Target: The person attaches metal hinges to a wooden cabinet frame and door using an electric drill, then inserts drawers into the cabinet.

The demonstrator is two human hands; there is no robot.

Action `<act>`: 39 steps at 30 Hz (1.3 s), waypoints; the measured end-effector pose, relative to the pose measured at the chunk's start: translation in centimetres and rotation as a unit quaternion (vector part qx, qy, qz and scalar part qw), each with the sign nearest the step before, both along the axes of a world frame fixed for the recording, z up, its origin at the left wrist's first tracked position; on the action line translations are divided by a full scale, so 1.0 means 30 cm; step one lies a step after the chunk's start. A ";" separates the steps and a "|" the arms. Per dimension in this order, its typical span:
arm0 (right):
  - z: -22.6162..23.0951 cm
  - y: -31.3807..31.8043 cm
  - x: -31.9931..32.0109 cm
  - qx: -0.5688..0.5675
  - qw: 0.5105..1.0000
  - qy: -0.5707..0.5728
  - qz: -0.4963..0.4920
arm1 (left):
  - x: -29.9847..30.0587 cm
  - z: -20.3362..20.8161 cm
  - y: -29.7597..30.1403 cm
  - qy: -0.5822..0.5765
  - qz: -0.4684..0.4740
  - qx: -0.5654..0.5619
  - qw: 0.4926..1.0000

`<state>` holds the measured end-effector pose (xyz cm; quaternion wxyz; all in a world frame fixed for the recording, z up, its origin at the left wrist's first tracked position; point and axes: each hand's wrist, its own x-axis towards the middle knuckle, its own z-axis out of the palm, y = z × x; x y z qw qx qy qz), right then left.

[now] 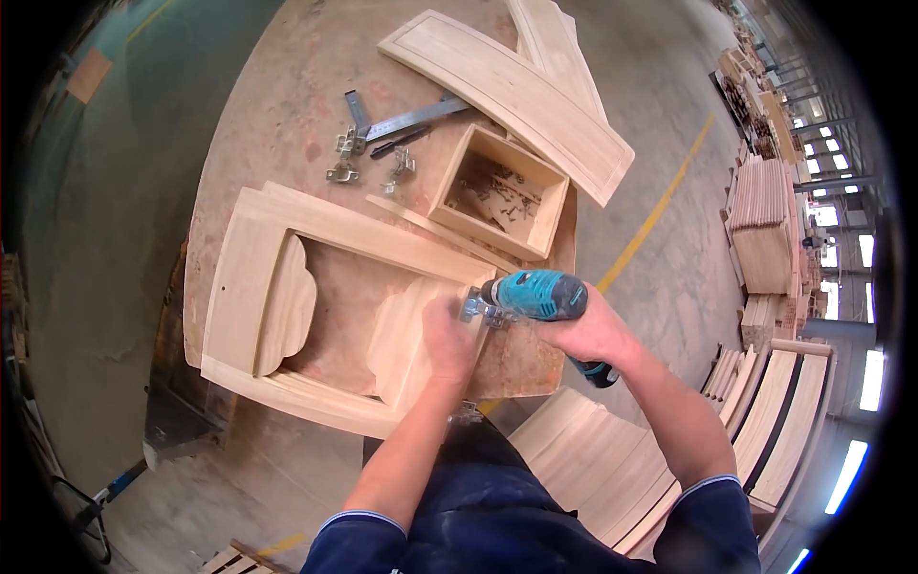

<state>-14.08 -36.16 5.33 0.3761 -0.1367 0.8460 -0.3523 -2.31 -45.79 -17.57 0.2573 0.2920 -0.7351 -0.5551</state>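
A pale wooden door frame (239,287) with scalloped inner pieces lies on the worn worktable (287,124). At its right end, my left hand (448,337) is closed around a metal hinge (490,311), pressing it to the wood; some fingertips are hidden. My right hand (598,330) grips a teal and black cordless drill (540,294) by its handle. The drill's nose points left, at the hinge, and its bit is hard to make out.
Beyond the frame stands a wooden box (459,182) of screws. Loose hinges (346,158), a try square (411,120) and a black pen (400,142) lie left of it. Curved wooden panels (516,91) overhang the table's far right edge. More boards (593,459) are stacked at my right.
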 end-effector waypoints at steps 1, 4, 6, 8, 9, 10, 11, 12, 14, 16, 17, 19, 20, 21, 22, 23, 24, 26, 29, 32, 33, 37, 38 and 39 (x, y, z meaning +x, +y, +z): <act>0.007 -0.006 -0.004 0.017 1.000 -0.005 0.006 | -0.001 -0.001 -0.001 -0.003 -0.006 -0.024 1.000; -0.003 -0.008 0.009 0.039 0.999 -0.005 -0.007 | -0.010 0.008 0.006 -0.005 -0.010 -0.068 0.998; 0.007 -0.016 -0.001 0.047 0.999 -0.004 -0.005 | -0.036 0.030 0.002 -0.010 -0.008 -0.087 0.996; 0.027 -0.030 -0.008 0.055 0.998 -0.004 -0.003 | -0.055 0.046 -0.003 -0.034 -0.018 -0.110 0.993; 0.046 -0.045 -0.008 0.074 0.997 -0.011 -0.001 | -0.061 0.044 -0.004 -0.034 -0.016 -0.108 0.993; 0.060 -0.056 -0.008 0.092 0.996 -0.018 0.000 | -0.068 0.045 -0.006 -0.041 -0.030 -0.124 0.991; 0.065 -0.063 -0.005 0.093 0.995 -0.017 0.001 | -0.072 0.044 -0.009 -0.048 -0.045 -0.140 0.988; 0.068 -0.068 -0.001 0.095 0.995 -0.014 0.000 | -0.075 0.043 -0.010 -0.047 -0.044 -0.140 0.988; 0.067 -0.068 -0.001 0.098 0.995 -0.011 -0.001 | -0.079 0.045 -0.013 -0.054 -0.038 -0.147 0.987; 0.060 -0.059 -0.006 0.125 0.992 -0.020 0.003 | -0.080 0.051 -0.014 -0.058 -0.041 -0.142 0.987; 0.059 -0.055 -0.002 0.125 0.992 -0.020 0.004 | -0.078 0.054 -0.016 -0.064 -0.044 -0.137 0.988; 0.060 -0.043 0.014 0.115 0.993 0.010 -0.004 | -0.079 0.060 -0.015 -0.063 -0.044 -0.132 0.988; 0.052 -0.032 0.026 0.116 0.993 0.009 -0.004 | -0.075 0.061 -0.013 -0.062 -0.044 -0.126 0.989; 0.040 -0.017 0.039 0.067 0.997 0.024 -0.011 | -0.074 0.060 -0.013 -0.063 -0.045 -0.125 0.989; 0.033 -0.002 0.052 0.017 0.999 0.040 -0.018 | -0.075 0.058 -0.013 -0.049 -0.045 -0.123 0.990; 0.037 0.006 0.064 0.018 0.999 0.039 -0.017 | -0.076 0.051 -0.013 -0.034 -0.043 -0.120 0.991; 0.046 0.014 0.076 0.012 0.999 0.026 -0.036 | -0.075 0.041 -0.013 -0.036 -0.043 -0.119 0.991; 0.061 0.031 0.104 0.006 0.998 0.014 -0.055 | -0.074 0.019 -0.013 0.004 -0.030 -0.100 0.995; 0.073 0.063 0.148 0.042 0.996 0.002 -0.078 | -0.073 0.005 -0.013 0.030 0.001 -0.071 0.997; 0.048 0.100 0.190 0.070 0.993 -0.027 -0.089 | -0.026 0.034 -0.025 0.011 0.004 0.081 0.997; 0.028 0.105 0.205 0.058 0.993 -0.021 -0.101 | 0.005 0.031 -0.041 0.011 0.002 0.079 0.997; -0.008 0.095 0.232 0.053 0.992 -0.030 -0.114 | 0.156 -0.017 -0.097 -0.035 -0.032 0.161 0.986; -0.019 0.098 0.239 0.053 0.992 -0.031 -0.113 | 0.172 -0.013 -0.100 -0.046 -0.040 0.207 0.976; -0.034 0.103 0.249 0.039 0.991 -0.016 -0.123 | 0.180 -0.010 -0.098 -0.048 -0.039 0.207 0.976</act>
